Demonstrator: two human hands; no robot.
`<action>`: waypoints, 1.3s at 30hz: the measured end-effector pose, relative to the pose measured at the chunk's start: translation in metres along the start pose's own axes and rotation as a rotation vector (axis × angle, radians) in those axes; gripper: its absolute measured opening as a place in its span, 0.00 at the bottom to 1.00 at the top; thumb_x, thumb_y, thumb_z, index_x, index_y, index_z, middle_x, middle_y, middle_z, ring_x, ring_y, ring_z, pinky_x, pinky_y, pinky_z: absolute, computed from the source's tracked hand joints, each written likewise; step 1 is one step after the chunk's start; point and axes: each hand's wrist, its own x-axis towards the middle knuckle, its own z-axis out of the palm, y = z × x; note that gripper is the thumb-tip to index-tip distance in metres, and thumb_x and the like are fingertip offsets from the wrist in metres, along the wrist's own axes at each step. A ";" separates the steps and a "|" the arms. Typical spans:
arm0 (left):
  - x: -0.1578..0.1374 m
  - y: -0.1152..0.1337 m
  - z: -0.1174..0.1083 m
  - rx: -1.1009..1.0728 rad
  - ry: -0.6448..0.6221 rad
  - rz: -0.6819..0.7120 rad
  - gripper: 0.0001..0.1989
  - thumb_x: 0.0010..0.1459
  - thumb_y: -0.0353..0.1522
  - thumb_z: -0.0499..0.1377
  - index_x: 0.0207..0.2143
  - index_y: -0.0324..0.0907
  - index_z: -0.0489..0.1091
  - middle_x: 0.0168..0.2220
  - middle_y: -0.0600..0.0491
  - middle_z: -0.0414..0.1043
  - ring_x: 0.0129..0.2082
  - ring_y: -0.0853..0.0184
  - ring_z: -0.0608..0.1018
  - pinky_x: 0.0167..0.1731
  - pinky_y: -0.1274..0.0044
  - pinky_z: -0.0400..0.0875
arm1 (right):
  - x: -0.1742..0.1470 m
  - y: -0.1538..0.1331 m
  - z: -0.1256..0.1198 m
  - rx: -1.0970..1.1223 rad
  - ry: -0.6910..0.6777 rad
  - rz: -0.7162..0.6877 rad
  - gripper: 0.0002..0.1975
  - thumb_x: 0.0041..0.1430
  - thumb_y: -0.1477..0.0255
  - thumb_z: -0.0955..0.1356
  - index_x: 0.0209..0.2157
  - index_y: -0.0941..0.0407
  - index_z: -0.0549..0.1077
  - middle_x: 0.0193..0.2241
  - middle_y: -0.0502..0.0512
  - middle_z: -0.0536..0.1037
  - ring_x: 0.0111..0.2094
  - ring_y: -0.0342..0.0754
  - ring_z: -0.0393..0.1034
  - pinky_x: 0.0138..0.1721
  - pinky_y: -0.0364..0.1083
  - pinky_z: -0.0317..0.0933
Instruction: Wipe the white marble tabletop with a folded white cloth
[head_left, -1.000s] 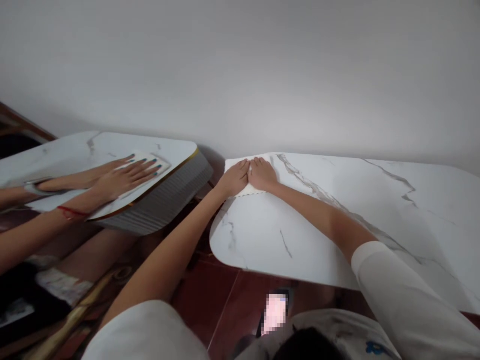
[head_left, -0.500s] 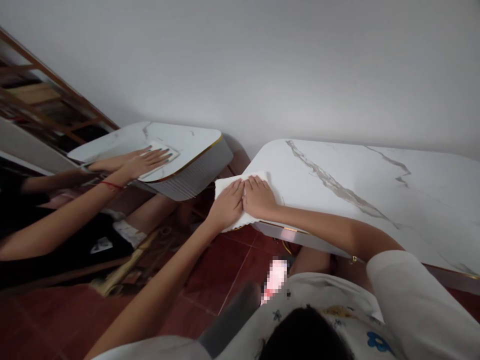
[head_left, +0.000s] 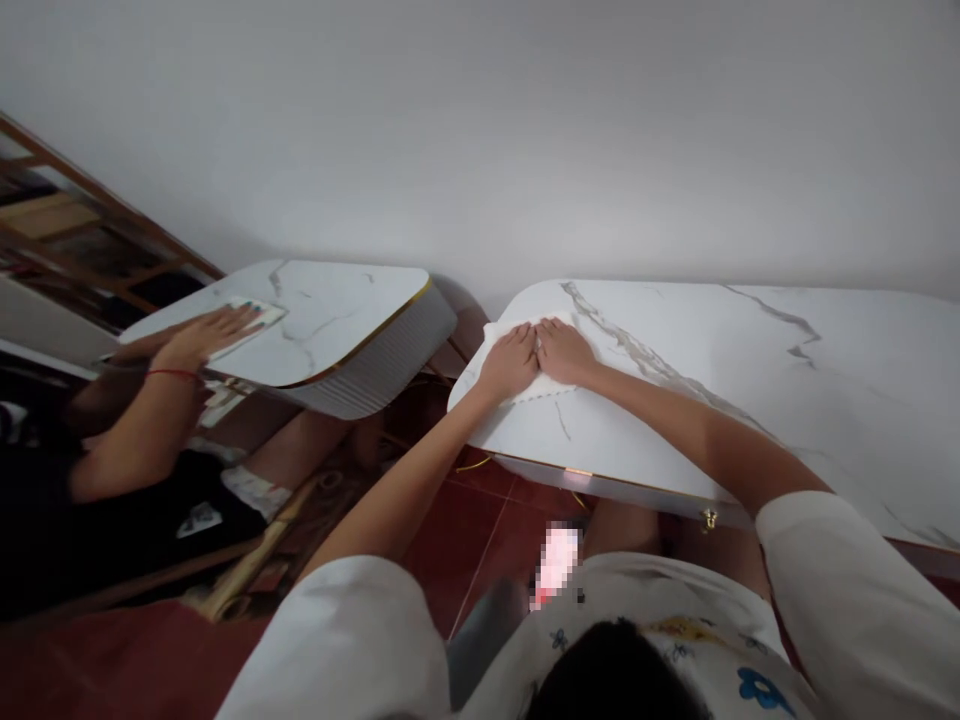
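Note:
A white cloth (head_left: pixel 541 388) with a scalloped edge lies flat near the left end of a white marble-patterned table (head_left: pixel 870 370). My left hand (head_left: pixel 510 363) rests on the cloth, palm down with fingers extended. Beside it, my right hand (head_left: pixel 566 352) presses on the same cloth, also flat, and the fingertips of both hands nearly meet. Neither hand is wrapped round the cloth. The table has rounded corners, a gold trim line and a small gold knob (head_left: pixel 709 519) on its front.
To the left, another person's hand (head_left: pixel 199 338) lies on a pale cloth (head_left: pixel 262 315) on a smaller marble-patterned table (head_left: pixel 367 300) with ribbed sides. A gap separates the two tables. Behind them rises a grey wall (head_left: pixel 480 130); red tiles (head_left: pixel 465 520) cover the floor.
My hands have slid the cloth right and away from me, from the table's front left corner further onto its top. The other person's hands and cloth have moved left.

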 end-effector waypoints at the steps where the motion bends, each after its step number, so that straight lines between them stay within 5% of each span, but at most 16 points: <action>1: 0.011 -0.006 0.003 -0.006 0.005 -0.002 0.28 0.59 0.29 0.42 0.61 0.31 0.56 0.62 0.40 0.60 0.63 0.57 0.61 0.62 0.64 0.55 | 0.011 0.006 0.003 -0.006 0.010 -0.007 0.23 0.64 0.75 0.56 0.58 0.66 0.62 0.62 0.66 0.62 0.64 0.56 0.52 0.62 0.55 0.47; 14: 0.137 -0.052 0.033 -0.070 0.015 0.011 0.26 0.59 0.30 0.43 0.60 0.33 0.59 0.62 0.42 0.61 0.62 0.59 0.63 0.61 0.66 0.56 | 0.120 0.088 0.017 -0.003 0.067 0.036 0.22 0.64 0.77 0.55 0.57 0.65 0.65 0.60 0.65 0.66 0.61 0.54 0.55 0.61 0.53 0.48; 23: 0.187 -0.021 0.045 -0.150 0.051 0.224 0.26 0.59 0.31 0.44 0.58 0.30 0.61 0.60 0.39 0.62 0.61 0.58 0.65 0.60 0.67 0.57 | 0.095 0.122 -0.005 -0.102 0.129 0.250 0.24 0.65 0.76 0.54 0.58 0.68 0.63 0.60 0.67 0.64 0.62 0.56 0.54 0.61 0.53 0.48; 30: 0.153 -0.015 0.038 -0.206 0.008 0.406 0.29 0.61 0.34 0.43 0.63 0.34 0.55 0.65 0.43 0.56 0.64 0.58 0.60 0.63 0.65 0.53 | 0.045 0.082 -0.016 -0.077 0.127 0.397 0.26 0.65 0.75 0.54 0.62 0.71 0.57 0.64 0.67 0.58 0.65 0.58 0.47 0.64 0.54 0.43; 39: 0.038 -0.027 0.012 -0.187 -0.012 0.341 0.28 0.62 0.35 0.42 0.63 0.35 0.54 0.65 0.44 0.55 0.65 0.60 0.58 0.64 0.63 0.52 | -0.006 -0.017 -0.006 -0.029 0.078 0.366 0.27 0.64 0.74 0.56 0.62 0.72 0.57 0.65 0.69 0.56 0.67 0.57 0.44 0.65 0.56 0.38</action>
